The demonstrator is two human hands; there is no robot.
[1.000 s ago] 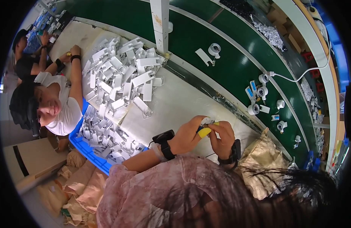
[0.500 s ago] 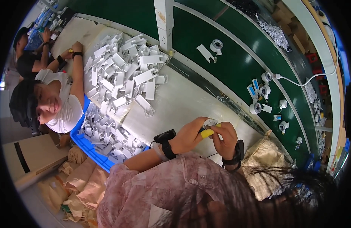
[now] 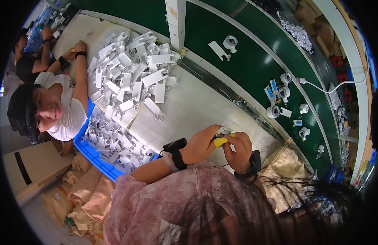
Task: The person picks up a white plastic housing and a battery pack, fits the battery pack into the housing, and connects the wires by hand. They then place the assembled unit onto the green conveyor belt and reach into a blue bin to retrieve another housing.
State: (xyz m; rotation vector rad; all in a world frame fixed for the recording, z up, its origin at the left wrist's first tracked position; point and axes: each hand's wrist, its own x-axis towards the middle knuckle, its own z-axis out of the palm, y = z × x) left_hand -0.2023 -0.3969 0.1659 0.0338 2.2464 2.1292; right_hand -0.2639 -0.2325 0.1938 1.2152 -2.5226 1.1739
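Both my hands meet over the near edge of the pale worktable. My left hand (image 3: 200, 146) is closed around a small white-and-grey part (image 3: 224, 131), most of which the fingers hide. The fingers of my right hand (image 3: 239, 152) are pinched together against the near side of that part; what exactly lies between their tips is hidden. Yellow covers wrap fingertips where the hands come together. Beyond my left hand a large heap of white plastic housings (image 3: 158, 76) lies on the worktable (image 3: 172, 116).
A blue crate (image 3: 99, 163) full of similar white pieces stands left. Along the right runs a green conveyor (image 3: 246, 73) with round white units (image 3: 230, 42) and a white cable (image 3: 340, 83). Brown sacks lie at lower left, a golden one (image 3: 279, 163) at right. Co-workers (image 3: 68, 106) sit at left.
The whole view has shifted slightly. My hands stay together on the small part, with only slight finger movement. A co-worker's hands at the upper left moved a little.
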